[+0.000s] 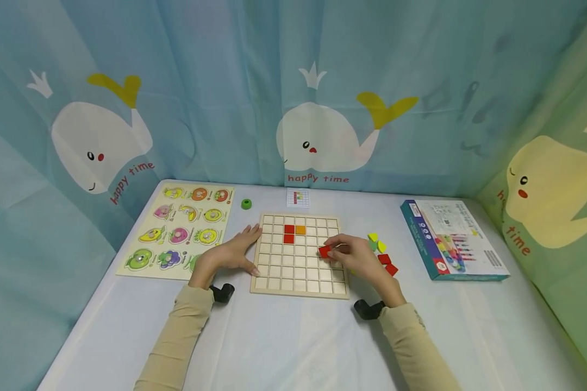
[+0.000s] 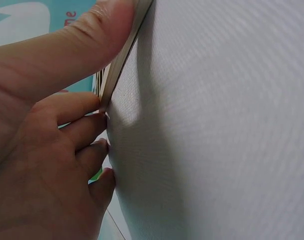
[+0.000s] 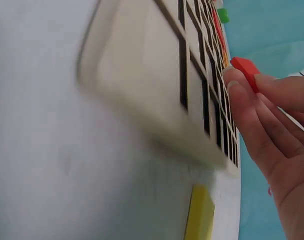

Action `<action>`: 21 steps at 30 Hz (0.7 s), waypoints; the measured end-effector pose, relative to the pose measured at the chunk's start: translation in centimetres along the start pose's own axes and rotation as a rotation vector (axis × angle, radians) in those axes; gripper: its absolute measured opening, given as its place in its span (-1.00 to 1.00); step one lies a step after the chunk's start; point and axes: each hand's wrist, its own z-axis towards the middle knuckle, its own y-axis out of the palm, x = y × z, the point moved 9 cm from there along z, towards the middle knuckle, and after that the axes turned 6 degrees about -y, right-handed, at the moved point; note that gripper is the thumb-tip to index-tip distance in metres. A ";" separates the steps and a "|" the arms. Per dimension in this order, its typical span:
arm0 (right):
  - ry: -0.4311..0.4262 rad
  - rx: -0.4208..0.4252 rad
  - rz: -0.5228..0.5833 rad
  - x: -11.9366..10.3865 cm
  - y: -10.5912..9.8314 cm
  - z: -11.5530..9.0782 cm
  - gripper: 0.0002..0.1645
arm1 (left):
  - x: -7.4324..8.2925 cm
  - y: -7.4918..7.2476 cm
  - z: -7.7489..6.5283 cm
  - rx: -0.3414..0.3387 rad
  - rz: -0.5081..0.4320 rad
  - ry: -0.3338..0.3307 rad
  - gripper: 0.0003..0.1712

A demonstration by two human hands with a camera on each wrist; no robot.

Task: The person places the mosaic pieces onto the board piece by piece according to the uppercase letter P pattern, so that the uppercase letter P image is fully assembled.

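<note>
A wooden grid board (image 1: 293, 269) lies flat on the table, with two red tiles (image 1: 288, 238) and one orange tile (image 1: 300, 230) set in its upper squares. My left hand (image 1: 232, 251) rests at the board's left edge, thumb and fingers spread along it; the left wrist view shows the fingertips (image 2: 102, 120) right at the rim. Over the right side of the board, my right hand (image 1: 354, 258) pinches a red tile (image 1: 325, 251) between thumb and fingers. In the right wrist view that red tile (image 3: 246, 71) is tilted, above the grid.
Loose red (image 1: 391, 270), yellow and green tiles lie right of the board. A small pattern card (image 1: 298, 198) and a green ring-like piece (image 1: 246, 204) sit behind it. A fruit puzzle board (image 1: 176, 231) is at left, a flat box (image 1: 452, 239) at right. Curtains hang behind.
</note>
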 end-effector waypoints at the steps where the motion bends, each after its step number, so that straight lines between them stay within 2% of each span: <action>1: 0.002 -0.005 0.003 -0.1 0.2 0.1 -0.74 | 0.0 0.0 0.0 -0.004 -0.001 -0.001 0.37; 11: -0.029 -0.048 0.057 -1.1 2.4 1.3 -0.68 | 0.1 0.1 -0.1 -0.011 0.008 0.000 0.37; 21: -0.075 -0.060 -0.003 -2.3 3.6 3.2 -0.71 | 0.0 0.0 0.2 -0.002 0.011 -0.006 0.38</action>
